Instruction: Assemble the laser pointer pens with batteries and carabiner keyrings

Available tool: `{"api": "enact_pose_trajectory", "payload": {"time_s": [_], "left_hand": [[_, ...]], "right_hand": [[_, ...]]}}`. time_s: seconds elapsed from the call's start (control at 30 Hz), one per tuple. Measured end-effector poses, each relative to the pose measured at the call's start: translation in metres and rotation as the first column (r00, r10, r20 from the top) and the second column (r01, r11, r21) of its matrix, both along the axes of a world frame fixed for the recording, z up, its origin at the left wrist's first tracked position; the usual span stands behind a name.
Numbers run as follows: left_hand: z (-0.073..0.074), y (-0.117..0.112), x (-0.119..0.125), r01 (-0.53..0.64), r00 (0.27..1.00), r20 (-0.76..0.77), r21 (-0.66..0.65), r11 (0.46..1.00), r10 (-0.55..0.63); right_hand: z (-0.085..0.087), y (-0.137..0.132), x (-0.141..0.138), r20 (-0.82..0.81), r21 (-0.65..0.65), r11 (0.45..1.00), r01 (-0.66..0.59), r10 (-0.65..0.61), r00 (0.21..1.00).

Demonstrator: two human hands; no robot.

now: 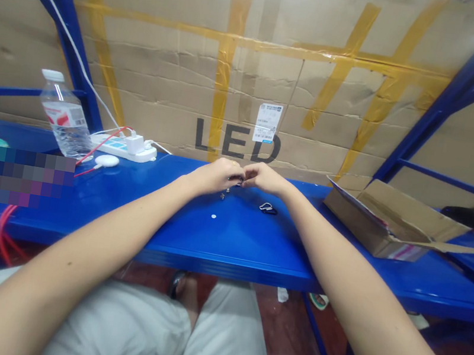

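My left hand [214, 175] and my right hand [264, 179] meet fingertip to fingertip above the far middle of the blue table [227, 242]. Both are closed in a pinch round a tiny dark part [238, 182], too small to name. Just below the hands a small metal piece [223, 196] lies on the table. A dark clip or ring [268, 208] rests to the right of it, near my right wrist. A tiny white dot-like piece [213, 216] lies closer to me.
An open cardboard box [385, 222] sits at the right. A water bottle [65, 117], a white power strip with charger [127, 147] and a red cable [3, 230] are at the left. Taped cardboard marked LED [236, 140] stands behind the table. Blue rack posts frame both sides.
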State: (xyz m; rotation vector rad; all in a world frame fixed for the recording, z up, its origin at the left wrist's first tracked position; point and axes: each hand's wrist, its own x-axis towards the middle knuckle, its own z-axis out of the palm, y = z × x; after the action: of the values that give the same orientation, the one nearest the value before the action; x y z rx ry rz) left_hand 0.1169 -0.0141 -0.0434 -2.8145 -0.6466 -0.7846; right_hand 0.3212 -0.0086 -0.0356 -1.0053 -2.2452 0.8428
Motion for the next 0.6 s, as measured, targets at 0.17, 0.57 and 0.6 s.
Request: {"api": "enact_pose_trajectory", "payload": {"time_s": [0.17,0.57,0.6], "left_hand": [[0.0029,-0.0029,-0.0011,0.025,0.999,0.023,-0.027,0.999,-0.025],[0.0012,-0.0039,-0.0019,-0.033,0.999,0.033,0.017,0.999,0.032],[0.0008,-0.0037,-0.0012,-0.048,0.998,0.037,0.015,0.999,0.047]], "right_hand": [[-0.0015,0.0021,0.0009,-0.016,0.022,1.000,0.015,-0.014,1.000],[-0.0051,0.0065,0.0024,-0.149,-0.023,0.999,0.048,-0.051,0.988],[-0.0063,0.0077,0.0025,-0.163,-0.018,0.998,0.061,-0.063,0.985]]}}
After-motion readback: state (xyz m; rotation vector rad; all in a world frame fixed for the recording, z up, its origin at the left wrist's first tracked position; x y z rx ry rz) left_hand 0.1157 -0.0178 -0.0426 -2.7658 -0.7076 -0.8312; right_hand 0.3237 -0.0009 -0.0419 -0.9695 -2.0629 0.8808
